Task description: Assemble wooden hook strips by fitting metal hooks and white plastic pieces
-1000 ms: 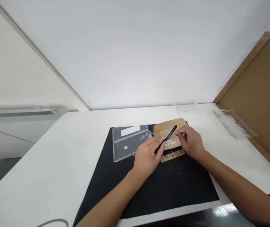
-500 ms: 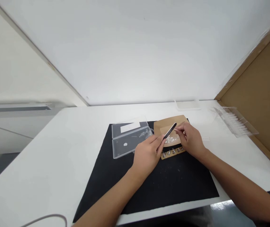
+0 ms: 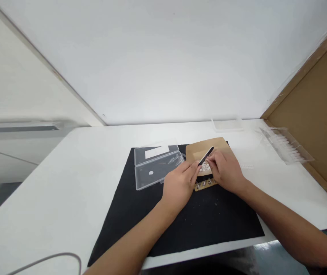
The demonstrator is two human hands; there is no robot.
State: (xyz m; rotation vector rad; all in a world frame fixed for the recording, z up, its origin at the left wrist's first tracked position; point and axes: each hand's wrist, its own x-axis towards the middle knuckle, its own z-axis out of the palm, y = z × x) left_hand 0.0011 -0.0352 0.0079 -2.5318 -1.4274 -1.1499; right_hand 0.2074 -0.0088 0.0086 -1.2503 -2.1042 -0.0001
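Observation:
My left hand (image 3: pixel 180 182) grips a slim black stick with a pale face (image 3: pixel 208 153), which points up and to the right. Close beside it, my right hand (image 3: pixel 227 170) has its fingers pinched together; whatever they hold is too small to make out. Under both hands lies an open brown paper tray (image 3: pixel 195 148) with small white pieces (image 3: pixel 205 167) in it. A tan strip carrying several small shiny parts (image 3: pixel 206 184) is just in front, partly covered by my right hand. To the left, a clear case (image 3: pixel 149 176) lies open with small clear pieces and a white disc inside.
A black mat (image 3: pixel 209 225) lies beneath the work on a white table (image 3: pixel 51 191). At the right are a clear box of white pieces (image 3: pixel 288 147) and a cardboard panel (image 3: pixel 318 107). A shallow clear tray (image 3: pixel 227 125) stands at the back.
My right hand has moved left and slightly down, nearer my left hand, and now covers more of the tan strip. My left hand still holds the stick in nearly the same place.

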